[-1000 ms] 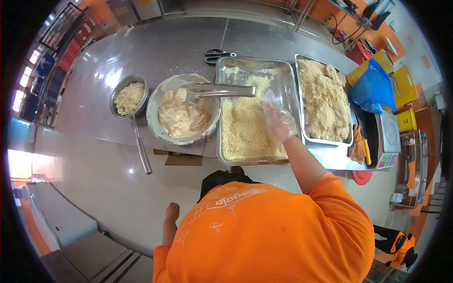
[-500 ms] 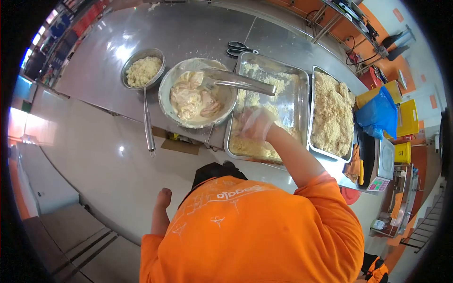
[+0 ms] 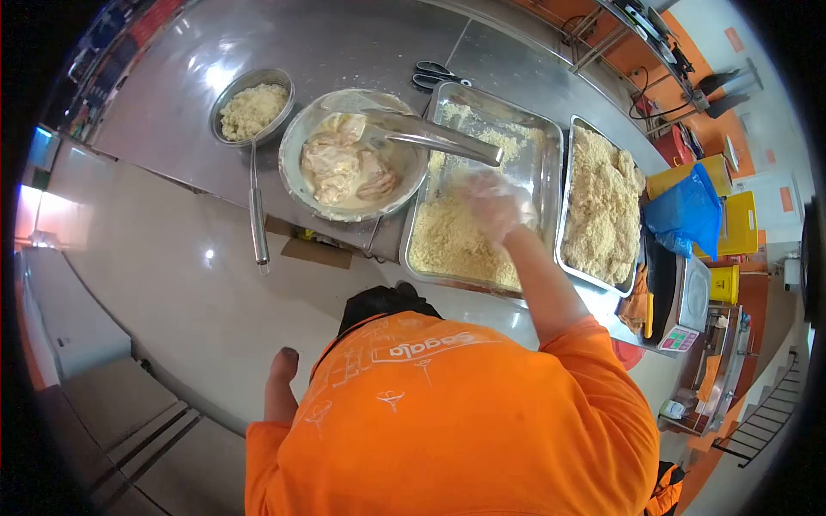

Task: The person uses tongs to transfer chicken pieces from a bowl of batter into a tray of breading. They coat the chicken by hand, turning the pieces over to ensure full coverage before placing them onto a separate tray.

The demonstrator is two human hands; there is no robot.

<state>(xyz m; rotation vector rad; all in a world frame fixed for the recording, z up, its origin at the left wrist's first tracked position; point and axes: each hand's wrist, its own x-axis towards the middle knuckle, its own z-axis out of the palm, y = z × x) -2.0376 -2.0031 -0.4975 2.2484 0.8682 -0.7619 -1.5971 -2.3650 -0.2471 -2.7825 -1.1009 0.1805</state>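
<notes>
My right hand (image 3: 495, 205), in a clear plastic glove, is over the shallow metal tray (image 3: 547, 172) of pale crumbs (image 3: 456, 245). It is smeared by motion, so its fingers cannot be read. Left of it stands a bowl (image 3: 297, 176) holding battered pieces of raw meat (image 3: 340, 168) in creamy batter. Metal tongs (image 3: 443, 138) rest across the bowl, their end reaching over the tray. My bare left hand (image 3: 284, 363) hangs low beside my body, away from the table. Its fingers look curled closed, with nothing visible in them.
A long-handled strainer (image 3: 255, 202) with crumbs sits at the left. Black scissors (image 3: 439, 76) lie behind the tray. To the right are a second tray (image 3: 564, 249) heaped with crumbs, a blue bag (image 3: 688, 211) and a scale (image 3: 688, 301). The table's front edge runs below the bowl.
My right hand has lifted and shifted right from the crumbs at the tray's left side. More crumbs now show in the tray's front part. My left hand stays low.
</notes>
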